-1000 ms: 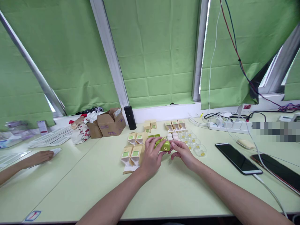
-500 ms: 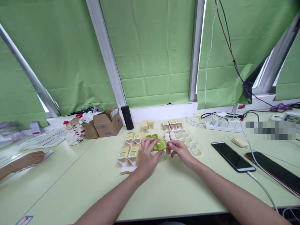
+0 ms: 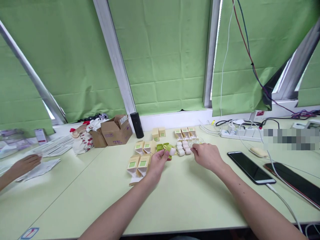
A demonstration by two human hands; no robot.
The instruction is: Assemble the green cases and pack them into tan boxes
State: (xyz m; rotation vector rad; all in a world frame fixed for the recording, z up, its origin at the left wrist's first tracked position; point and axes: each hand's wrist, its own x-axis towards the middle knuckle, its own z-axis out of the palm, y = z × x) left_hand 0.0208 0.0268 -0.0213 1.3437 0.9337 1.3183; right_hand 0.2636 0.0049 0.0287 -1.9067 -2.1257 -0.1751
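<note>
My left hand (image 3: 157,162) is closed around a small green case (image 3: 169,147), gripped between thumb and fingers. A whitish piece (image 3: 172,151) shows at the case's right side; whether it is the inside or a separate part is unclear. More green cases (image 3: 160,146) stand just behind that hand. To the right sit several small white and pale pink rolls (image 3: 185,146) in rows. My right hand (image 3: 207,156) is bent with fingertips pinched beside these rolls, over clear plastic shells (image 3: 198,141) that it mostly covers. Anything between those fingertips is hidden.
Small open cartons with green labels (image 3: 138,163) stand left of my left hand, with more cartons (image 3: 185,134) behind. Phones (image 3: 251,167) and cables lie at right. A cardboard box (image 3: 117,131) and black cylinder (image 3: 137,125) stand back left. Another person's hand (image 3: 27,165) is over papers at far left.
My right hand has left the green case and moved right to the clear shells. The case in my left hand now shows a whitish piece. The other person's hand has moved left.
</note>
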